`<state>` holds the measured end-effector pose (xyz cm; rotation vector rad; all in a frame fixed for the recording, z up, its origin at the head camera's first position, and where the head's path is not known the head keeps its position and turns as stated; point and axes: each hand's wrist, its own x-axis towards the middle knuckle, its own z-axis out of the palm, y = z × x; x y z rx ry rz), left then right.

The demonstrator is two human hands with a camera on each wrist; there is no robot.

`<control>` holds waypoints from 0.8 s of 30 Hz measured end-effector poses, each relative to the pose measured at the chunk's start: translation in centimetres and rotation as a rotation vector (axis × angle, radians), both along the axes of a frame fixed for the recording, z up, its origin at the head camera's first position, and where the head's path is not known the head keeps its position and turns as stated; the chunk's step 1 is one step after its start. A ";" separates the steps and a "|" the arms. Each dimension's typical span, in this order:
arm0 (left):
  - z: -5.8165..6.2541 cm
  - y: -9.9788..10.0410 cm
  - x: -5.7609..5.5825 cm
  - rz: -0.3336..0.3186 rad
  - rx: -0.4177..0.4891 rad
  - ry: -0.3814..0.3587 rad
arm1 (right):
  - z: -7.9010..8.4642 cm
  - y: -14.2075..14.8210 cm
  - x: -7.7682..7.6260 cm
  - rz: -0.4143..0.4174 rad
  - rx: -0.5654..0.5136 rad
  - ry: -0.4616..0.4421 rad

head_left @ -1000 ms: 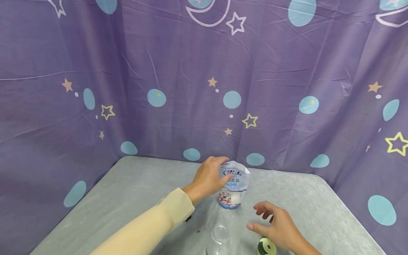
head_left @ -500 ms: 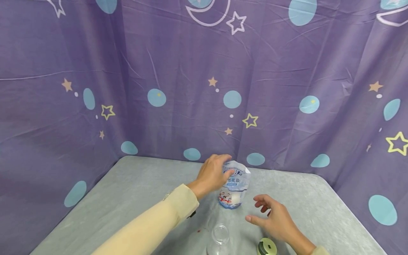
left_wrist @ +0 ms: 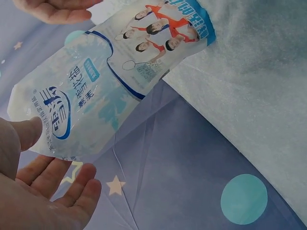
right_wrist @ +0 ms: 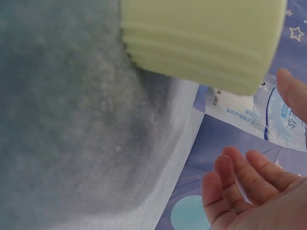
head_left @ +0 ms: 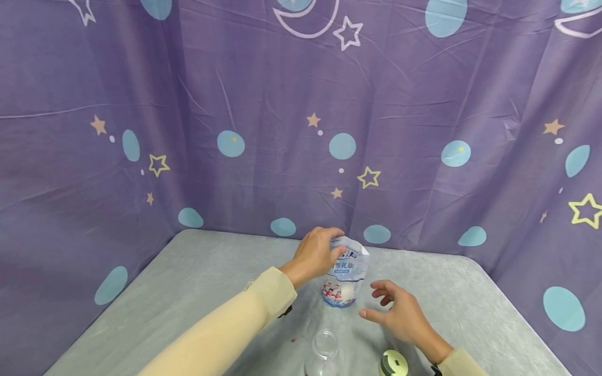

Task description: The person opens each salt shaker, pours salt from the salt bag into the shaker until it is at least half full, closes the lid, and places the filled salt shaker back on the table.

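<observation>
A blue and white bag of salt (head_left: 345,274) stands upright near the back of the table. My left hand (head_left: 316,257) is at its upper left, the thumb before the bag's front and the other fingers beyond its side edge. In the left wrist view the thumb (left_wrist: 29,133) overlaps the bag's top corner; the fingers (left_wrist: 79,191) are loosely bent, with no firm grip visible. My right hand (head_left: 400,313) hovers to the right and nearer, fingers spread and holding nothing; in the right wrist view its fingers (right_wrist: 240,179) are apart from the bag (right_wrist: 261,112).
A clear plastic bottle (head_left: 324,355), seemingly uncapped, stands at the front of the grey table (head_left: 216,277). Right of it is a pale green container (head_left: 394,364), large in the right wrist view. A purple curtain (head_left: 282,172) rises behind the table.
My left hand has moved slightly right and in over the bag's upper edge. The right hand has risen forward and left towards the bag. The bag has not visibly moved.
</observation>
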<state>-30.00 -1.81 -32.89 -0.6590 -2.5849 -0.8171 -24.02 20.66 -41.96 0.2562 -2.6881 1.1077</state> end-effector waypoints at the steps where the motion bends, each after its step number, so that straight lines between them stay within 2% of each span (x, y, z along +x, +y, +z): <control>1: 0.0 0.0 0.0 0.005 0.000 -0.010 | 0.0 -0.1 -0.2 0.001 0.000 -0.006; 6: 0.0 0.1 -0.1 0.024 0.001 -0.042 | -0.1 -0.3 -0.9 0.010 0.000 -0.025; 14: -0.2 0.0 -0.5 0.008 0.014 -0.028 | -0.5 -0.8 -2.2 0.031 -0.017 -0.017; 24: -0.2 -0.1 -0.6 -0.019 0.024 0.010 | -1.2 -1.3 -3.6 0.072 -0.003 -0.050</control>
